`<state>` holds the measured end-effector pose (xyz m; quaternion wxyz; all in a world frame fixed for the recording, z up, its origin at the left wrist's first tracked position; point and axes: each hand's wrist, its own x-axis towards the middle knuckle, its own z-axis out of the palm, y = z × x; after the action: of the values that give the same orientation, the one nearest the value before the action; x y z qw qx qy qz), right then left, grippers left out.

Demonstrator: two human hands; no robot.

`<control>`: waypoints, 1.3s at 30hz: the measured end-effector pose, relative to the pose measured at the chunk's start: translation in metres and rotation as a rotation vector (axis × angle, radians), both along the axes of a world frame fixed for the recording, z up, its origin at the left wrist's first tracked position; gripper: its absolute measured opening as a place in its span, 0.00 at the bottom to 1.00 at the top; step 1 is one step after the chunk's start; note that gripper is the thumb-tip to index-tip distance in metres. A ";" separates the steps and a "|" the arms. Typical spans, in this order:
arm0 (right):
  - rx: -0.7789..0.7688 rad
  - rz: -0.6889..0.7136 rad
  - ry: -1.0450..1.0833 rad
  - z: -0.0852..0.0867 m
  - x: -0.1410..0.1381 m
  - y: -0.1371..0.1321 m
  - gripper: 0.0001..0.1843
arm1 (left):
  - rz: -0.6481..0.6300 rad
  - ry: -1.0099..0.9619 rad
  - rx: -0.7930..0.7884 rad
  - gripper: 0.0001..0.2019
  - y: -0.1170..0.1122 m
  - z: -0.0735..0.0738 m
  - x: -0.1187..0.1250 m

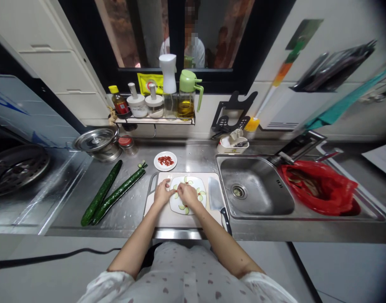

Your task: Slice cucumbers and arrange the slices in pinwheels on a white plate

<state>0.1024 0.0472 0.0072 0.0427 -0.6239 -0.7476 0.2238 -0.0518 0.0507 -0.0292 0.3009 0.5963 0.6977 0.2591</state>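
A white square plate [197,183] lies on the cutting board [167,219], with thin cucumber slices [184,209] fanned in groups around it and small red bits among them. My left hand [162,194] rests at the plate's left edge, its fingers apart and its thumb stretched over the rim. Over the plate, my right hand [188,196] has its fingertips pinched together close to the left thumb; what they hold is too small to make out. A kitchen knife [215,194] lies on the board's right side. Behind the board stands a small white dish [165,167] of chopped red pieces.
Two long cucumbers [101,193] lie left of the board, with cut ends beside one tip. A lidded pot [100,145] and red-lidded jar [126,145] stand behind. Right is the sink [256,185] with a red plastic bag [319,189]. A condiment shelf [158,120] hangs above.
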 end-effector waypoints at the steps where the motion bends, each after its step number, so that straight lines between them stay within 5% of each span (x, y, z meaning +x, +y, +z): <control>1: 0.001 0.001 0.000 0.000 0.000 0.000 0.11 | 0.000 0.003 0.001 0.26 0.000 0.000 0.000; 39: -0.007 0.013 0.006 -0.003 -0.002 -0.001 0.12 | 0.002 0.023 -0.009 0.26 0.000 -0.002 0.003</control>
<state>0.1007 0.0466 0.0046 0.0415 -0.6185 -0.7506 0.2285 -0.0485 0.0503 -0.0309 0.2953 0.5973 0.7026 0.2496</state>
